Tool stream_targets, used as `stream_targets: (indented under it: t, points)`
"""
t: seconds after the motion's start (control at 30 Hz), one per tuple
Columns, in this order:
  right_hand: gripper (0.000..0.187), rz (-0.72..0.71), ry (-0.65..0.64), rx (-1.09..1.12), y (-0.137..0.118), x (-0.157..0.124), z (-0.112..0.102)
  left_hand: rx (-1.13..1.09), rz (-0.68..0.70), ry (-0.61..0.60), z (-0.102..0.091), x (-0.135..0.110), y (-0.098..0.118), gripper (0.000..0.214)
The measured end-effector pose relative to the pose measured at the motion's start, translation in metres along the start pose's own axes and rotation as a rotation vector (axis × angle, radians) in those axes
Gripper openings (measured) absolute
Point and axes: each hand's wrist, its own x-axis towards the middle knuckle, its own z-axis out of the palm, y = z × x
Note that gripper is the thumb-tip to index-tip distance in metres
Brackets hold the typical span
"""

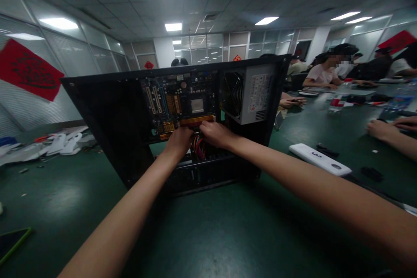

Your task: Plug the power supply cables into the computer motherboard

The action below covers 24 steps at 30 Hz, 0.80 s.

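A black computer case (104, 108) stands with its open side towards me on the green table. Inside it is a motherboard (185, 89) with pale and orange slots. The power supply (257, 95), with its round fan, sits at the upper right. My left hand (180, 137) is closed at the board's lower edge, beside an orange-red strip (197, 120) that looks like memory slots. At the strip's right end, my right hand (216, 132) is closed as well. What the fingers grip is hidden. Coloured cables (199, 147) hang below and between both hands.
Right of the case lie a white power strip (321, 160) and small dark parts. Farther off stand a plastic bottle (339, 97) and seated people, one person's hands (387, 130) resting at right. White scraps (65, 143) lie at left; a green-edged phone-like object (14, 243) is nearer.
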Motion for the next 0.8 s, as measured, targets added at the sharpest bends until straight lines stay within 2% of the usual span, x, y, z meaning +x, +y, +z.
stream_targets:
  t: [0.23,0.4,0.6,0.8]
  points:
    - [0.024,0.040,-0.032,-0.020,-0.002,0.002,-0.001,-0.084,-0.018,0.044,0.004,0.001,-0.001,0.030]
    - [0.022,0.077,0.000,0.108,0.002,-0.003,0.001,-0.110,-0.016,0.048,0.003,0.004,0.000,0.029]
    - [0.027,0.127,0.093,0.322,0.011,-0.012,0.005,-0.114,-0.005,0.045,0.004,0.006,-0.002,0.028]
    - [0.027,0.147,0.091,0.251,0.012,-0.006,0.006,-0.107,-0.006,0.037,0.005,0.008,-0.002,0.027]
